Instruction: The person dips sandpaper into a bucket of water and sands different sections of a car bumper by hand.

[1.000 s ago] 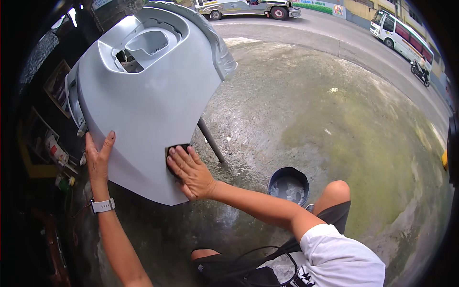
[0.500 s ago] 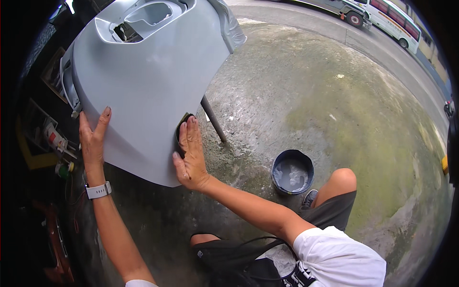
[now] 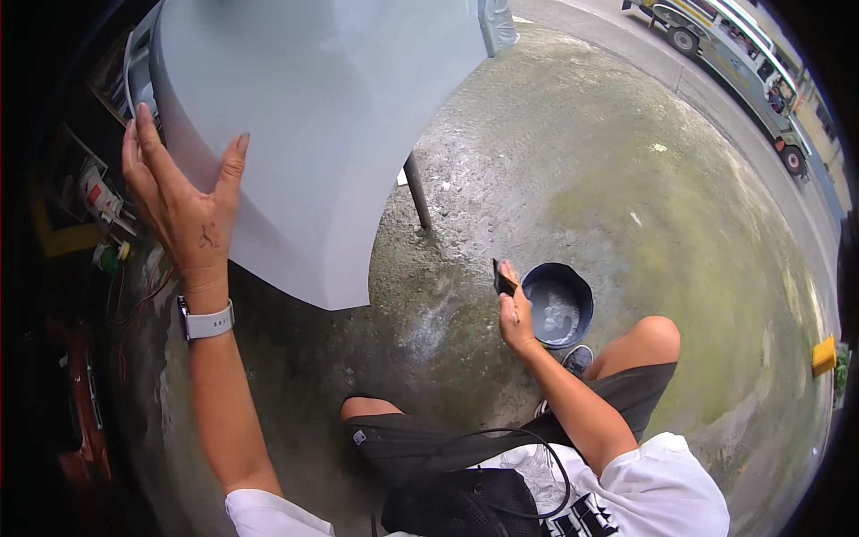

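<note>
A large smooth grey car bumper (image 3: 304, 161) fills the upper left, its pointed lower end toward me. My left hand (image 3: 183, 201) is spread against its left edge, thumb on the face and the other fingers along the side; the fingers are stretched, not closed. My right hand (image 3: 516, 313) is off the bumper, beside the bucket. It pinches a dark, thin folded sheet that looks like sandpaper (image 3: 504, 281). Right next to that hand stands a dark blue round bucket (image 3: 582, 313) with cloudy, foamy water in it.
A metal stand leg (image 3: 416, 192) shows beneath the bumper on the wet, mossy concrete floor (image 3: 626, 224). Bottles and cables (image 3: 112, 246) clutter the dark left side. A yellow block (image 3: 823, 356) stands at far right. On the road beyond, a vehicle (image 3: 734, 63) passes.
My right hand has left the bumper with the sandpaper and moved right, down to the bucket. My left hand stays on the bumper edge. The view has shifted, and the road vehicles differ.
</note>
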{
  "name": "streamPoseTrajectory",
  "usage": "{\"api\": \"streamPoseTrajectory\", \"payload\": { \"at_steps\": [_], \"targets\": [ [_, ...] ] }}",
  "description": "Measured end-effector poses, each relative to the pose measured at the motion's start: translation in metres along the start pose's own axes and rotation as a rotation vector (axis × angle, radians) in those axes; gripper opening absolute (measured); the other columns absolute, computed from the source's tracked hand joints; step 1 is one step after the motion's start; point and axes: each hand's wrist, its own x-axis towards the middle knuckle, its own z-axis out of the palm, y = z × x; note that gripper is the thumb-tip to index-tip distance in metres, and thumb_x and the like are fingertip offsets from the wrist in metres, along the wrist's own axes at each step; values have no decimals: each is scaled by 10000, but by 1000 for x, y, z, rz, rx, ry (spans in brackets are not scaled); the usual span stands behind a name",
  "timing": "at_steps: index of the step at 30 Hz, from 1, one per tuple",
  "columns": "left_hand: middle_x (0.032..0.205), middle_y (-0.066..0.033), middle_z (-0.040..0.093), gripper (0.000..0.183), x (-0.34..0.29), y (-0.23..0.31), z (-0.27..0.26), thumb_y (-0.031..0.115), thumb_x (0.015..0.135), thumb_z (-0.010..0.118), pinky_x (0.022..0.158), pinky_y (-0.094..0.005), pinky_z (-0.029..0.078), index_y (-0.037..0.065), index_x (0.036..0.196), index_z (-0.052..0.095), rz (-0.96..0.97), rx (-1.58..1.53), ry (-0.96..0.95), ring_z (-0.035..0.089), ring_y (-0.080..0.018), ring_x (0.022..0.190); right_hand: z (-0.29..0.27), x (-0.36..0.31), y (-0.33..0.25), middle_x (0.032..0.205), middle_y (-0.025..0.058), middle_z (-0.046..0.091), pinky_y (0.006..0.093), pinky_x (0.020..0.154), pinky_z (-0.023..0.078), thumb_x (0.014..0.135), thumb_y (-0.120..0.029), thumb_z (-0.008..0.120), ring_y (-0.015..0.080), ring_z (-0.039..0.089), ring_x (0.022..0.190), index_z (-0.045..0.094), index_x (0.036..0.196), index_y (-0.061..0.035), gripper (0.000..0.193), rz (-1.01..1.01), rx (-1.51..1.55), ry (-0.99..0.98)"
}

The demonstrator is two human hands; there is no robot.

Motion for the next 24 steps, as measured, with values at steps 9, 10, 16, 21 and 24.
{"api": "streamPoseTrajectory", "payload": {
  "at_steps": [9, 10, 16, 21, 24],
  "targets": [
    [1741, -40, 234, 722, -208, 53, -18, 469, 986, 619, 1268, -640, 52, 219, 1625, 396, 451, 60, -584, 108, -426, 1605, -106, 26, 181, 1227, 317, 649, 574, 981, 505, 938, -300, 490, 489, 657, 1095, 657, 1142, 56, 443, 595, -729, -34],
    [1742, -30, 232, 709, -224, 46, -24, 453, 985, 625, 1269, -642, 30, 235, 1623, 401, 495, 95, -613, 86, -419, 1611, -96, 23, 184, 1348, 298, 591, 558, 1029, 491, 941, -323, 509, 460, 630, 1180, 650, 1206, 48, 478, 615, -830, -124],
    [1727, -56, 267, 644, -240, 46, -43, 406, 966, 667, 1260, -667, 17, 173, 1547, 513, 608, 117, -624, 35, -435, 1610, -75, -3, 271, 1511, 324, 494, 537, 1139, 420, 907, -545, 541, 463, 511, 1384, 466, 1470, 97, 857, 728, -959, -598],
    [1725, -32, 275, 581, -259, 32, -79, 420, 954, 661, 1267, -654, 3, 193, 1484, 591, 750, 101, -853, 25, -374, 1623, -84, -5, 271, 1295, 278, 682, 468, 1071, 503, 852, -372, 575, 412, 643, 1258, 717, 1229, 10, 556, 824, -718, -613],
    [1710, -23, 312, 593, -227, 40, -93, 428, 940, 662, 1267, -653, 4, 193, 1480, 593, 765, 37, -1042, 70, -312, 1628, -115, 0, 255, 1095, 237, 692, 458, 927, 510, 871, -285, 527, 356, 662, 1065, 700, 1157, 3, 441, 1014, -446, -405]
  ]
}}
